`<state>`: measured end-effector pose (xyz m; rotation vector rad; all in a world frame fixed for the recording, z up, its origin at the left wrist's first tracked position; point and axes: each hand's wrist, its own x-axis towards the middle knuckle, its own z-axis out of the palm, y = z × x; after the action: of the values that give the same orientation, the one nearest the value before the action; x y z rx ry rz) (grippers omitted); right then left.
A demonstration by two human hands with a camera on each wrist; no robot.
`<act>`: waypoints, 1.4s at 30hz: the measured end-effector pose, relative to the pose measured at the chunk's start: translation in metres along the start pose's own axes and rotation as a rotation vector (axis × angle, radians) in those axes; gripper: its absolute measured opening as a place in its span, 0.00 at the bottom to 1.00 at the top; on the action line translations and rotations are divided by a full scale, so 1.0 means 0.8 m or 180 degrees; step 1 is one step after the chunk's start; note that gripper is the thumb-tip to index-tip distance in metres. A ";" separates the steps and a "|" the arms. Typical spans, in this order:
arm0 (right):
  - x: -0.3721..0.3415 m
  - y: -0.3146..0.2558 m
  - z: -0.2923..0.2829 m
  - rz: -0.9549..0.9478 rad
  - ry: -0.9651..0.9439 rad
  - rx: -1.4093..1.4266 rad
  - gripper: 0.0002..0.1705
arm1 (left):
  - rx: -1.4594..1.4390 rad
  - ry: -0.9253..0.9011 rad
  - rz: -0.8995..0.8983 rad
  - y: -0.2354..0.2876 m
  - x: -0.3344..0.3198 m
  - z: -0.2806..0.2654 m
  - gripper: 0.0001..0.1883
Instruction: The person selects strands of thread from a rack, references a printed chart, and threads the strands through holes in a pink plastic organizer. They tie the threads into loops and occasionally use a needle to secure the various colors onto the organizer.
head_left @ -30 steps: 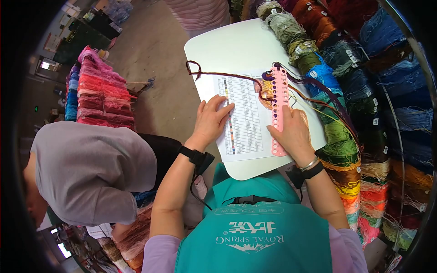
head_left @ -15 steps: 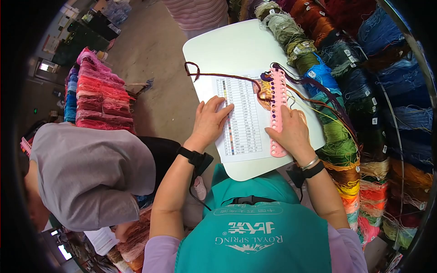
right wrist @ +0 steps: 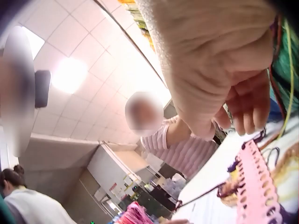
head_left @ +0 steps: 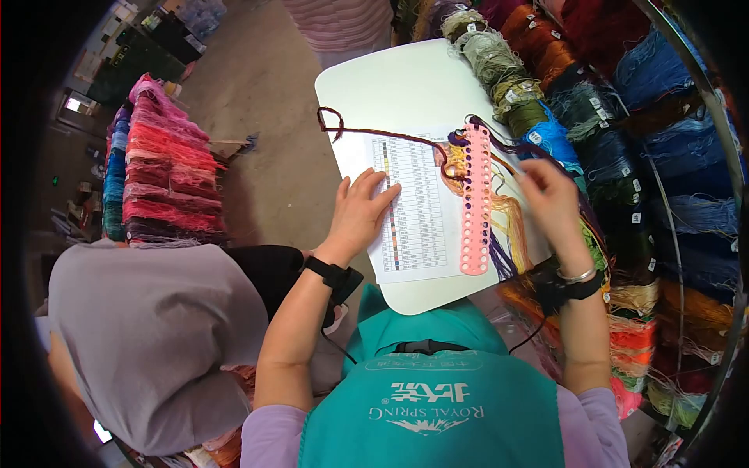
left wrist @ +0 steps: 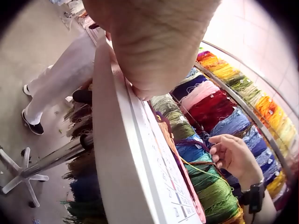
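Note:
My left hand (head_left: 363, 210) rests spread on the left side of a printed chart (head_left: 413, 242), which lies on a white board (head_left: 382, 82). Right of the chart lies a pink card (head_left: 474, 210) punched with rows of holes, with coloured threads tied through it. A dark red thread (head_left: 390, 132) trails left from it across the board. My right hand (head_left: 554, 203) hovers right of the card with bent fingers, its fingertips at the purple and brown threads (left wrist: 198, 142). Whether it pinches one, I cannot tell. Purple and tan threads (head_left: 507, 242) hang beside the card's lower half.
Racks of coloured yarn skeins (head_left: 593, 117) stand close along the right. A pink and red yarn rack (head_left: 172, 171) is at the left. A person in a grey shirt (head_left: 156, 335) bends nearby, and another in a striped top (head_left: 335, 27) is beyond the board.
My right hand has lifted off the pink card and moved right toward the loose threads, uncovering the card's lower half. My left hand stays put. The person in grey has shifted lower.

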<state>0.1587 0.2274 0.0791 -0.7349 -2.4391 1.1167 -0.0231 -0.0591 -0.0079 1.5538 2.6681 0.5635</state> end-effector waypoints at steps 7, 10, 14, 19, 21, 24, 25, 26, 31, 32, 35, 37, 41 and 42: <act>0.074 -0.010 -0.117 -0.0077 0.1787 0.1626 0.07 | -0.0120 0.0011 -0.0033 0.002 0.001 -0.004 0.20; 0.106 -0.002 -0.150 -0.0252 0.2258 0.1793 0.08 | -0.0082 0.0141 0.0015 0.000 0.001 0.003 0.20; 0.139 -0.008 -0.164 -0.0408 0.2663 0.1786 0.06 | -0.0121 0.0142 0.0020 0.004 0.002 0.001 0.20; 0.172 -0.009 -0.181 -0.0390 0.3040 0.2025 0.06 | -0.0128 0.0091 0.0032 0.006 0.006 -0.004 0.19; 0.178 -0.011 -0.179 -0.0372 0.2914 0.1894 0.07 | -0.0134 0.0081 0.0024 0.006 0.006 -0.004 0.19; 0.196 -0.013 -0.167 -0.0428 0.2579 0.1636 0.08 | -0.0131 0.0048 -0.0001 0.006 0.005 -0.006 0.19; 0.204 -0.016 -0.163 -0.0452 0.2525 0.1575 0.09 | -0.0126 0.0048 -0.0011 0.006 0.006 -0.007 0.19; 0.215 -0.018 -0.163 -0.0425 0.2507 0.1594 0.09 | -0.0121 0.0045 -0.0018 0.007 0.006 -0.007 0.19; 0.287 0.001 -0.173 -0.0297 0.2452 0.1752 0.08 | -0.0125 0.0097 0.0009 0.005 0.005 0.000 0.20; 0.300 0.012 -0.175 -0.0258 0.2385 0.1800 0.08 | -0.0139 0.0098 0.0012 0.004 0.008 0.003 0.20; 0.334 0.051 -0.190 -0.0650 0.2364 0.1578 0.08 | -0.0194 0.0067 -0.0050 -0.002 0.002 0.002 0.20; 0.380 0.120 -0.227 -0.1079 0.2294 0.2159 0.10 | -0.0223 0.0024 -0.0067 -0.002 0.001 -0.001 0.19; 0.379 0.108 -0.233 -0.0516 0.2552 0.1767 0.10 | -0.0268 -0.0007 -0.0119 -0.003 0.001 -0.003 0.18; 0.380 0.107 -0.228 -0.0492 0.2673 0.1569 0.11 | -0.0278 -0.0012 -0.0127 -0.002 0.001 -0.004 0.18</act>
<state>0.0352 0.5615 0.1581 -0.6542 -1.4249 1.0076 -0.0253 -0.0604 -0.0054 1.4745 2.6268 0.6648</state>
